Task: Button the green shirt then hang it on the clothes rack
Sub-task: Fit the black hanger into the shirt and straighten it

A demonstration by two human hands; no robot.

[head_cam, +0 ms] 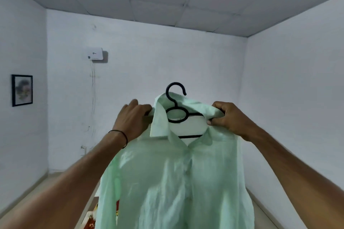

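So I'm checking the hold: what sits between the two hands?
In the head view, the green shirt's collar and the black hanger's ring and hook lie between the left hand and right hand.

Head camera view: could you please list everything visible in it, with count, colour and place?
green shirt: one, pale green, centre, held up on a hanger, front closed below the collar
hanger: one, black, inside the shirt's collar, hook free above it
framed picture: one, black frame, left wall
wall box: one, white, back wall at left, thin wires hanging below it
patterned items: number unclear, red and yellow, low behind the shirt, mostly hidden
wristband: one, black, left wrist
left hand: one, grip closed on the shirt's left shoulder
right hand: one, grip pinching the shirt's right shoulder by the collar
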